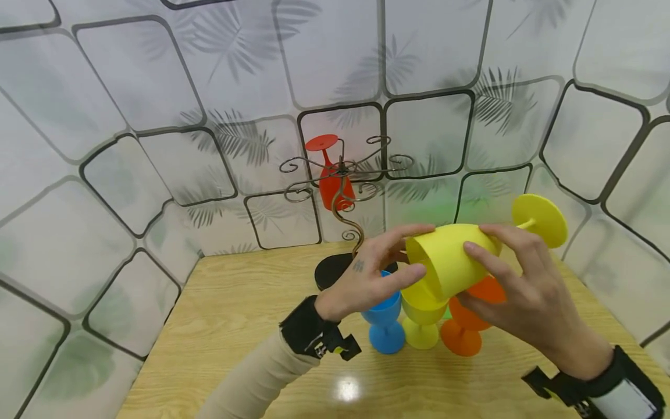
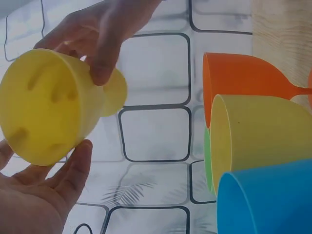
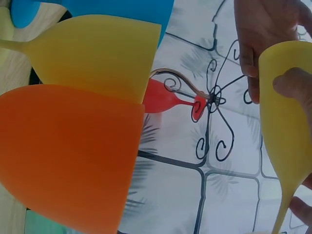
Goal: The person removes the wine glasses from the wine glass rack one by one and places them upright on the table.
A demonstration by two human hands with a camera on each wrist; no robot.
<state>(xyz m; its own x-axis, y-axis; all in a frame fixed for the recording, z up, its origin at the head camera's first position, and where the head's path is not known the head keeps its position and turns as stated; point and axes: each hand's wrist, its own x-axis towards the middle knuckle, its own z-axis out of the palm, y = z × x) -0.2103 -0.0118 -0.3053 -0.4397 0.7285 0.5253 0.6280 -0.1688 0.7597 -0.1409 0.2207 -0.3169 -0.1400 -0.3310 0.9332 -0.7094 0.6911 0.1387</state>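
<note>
A yellow plastic goblet [image 1: 458, 259] is held on its side above the table, its mouth to the left and its foot to the right. My right hand [image 1: 528, 285] grips its bowl from the right, the thumb pressed on the near side. At the rim, my left hand [image 1: 366, 273] holds the goblet between spread thumb and fingers. In the left wrist view the goblet's mouth [image 2: 41, 107] faces the camera. Below it stand a blue goblet [image 1: 386, 326], another yellow goblet [image 1: 421, 326] and an orange goblet [image 1: 463, 331], all upright.
Behind stands a scrolled metal goblet rack [image 1: 348, 221] on a black base [image 1: 332, 270]. A red goblet [image 1: 332, 183] hangs upside down from its left side. Part of a green goblet [image 2: 208, 163] shows behind the upright ones. Patterned cloth [image 1: 251, 87] encloses the wooden table [image 1: 235, 320].
</note>
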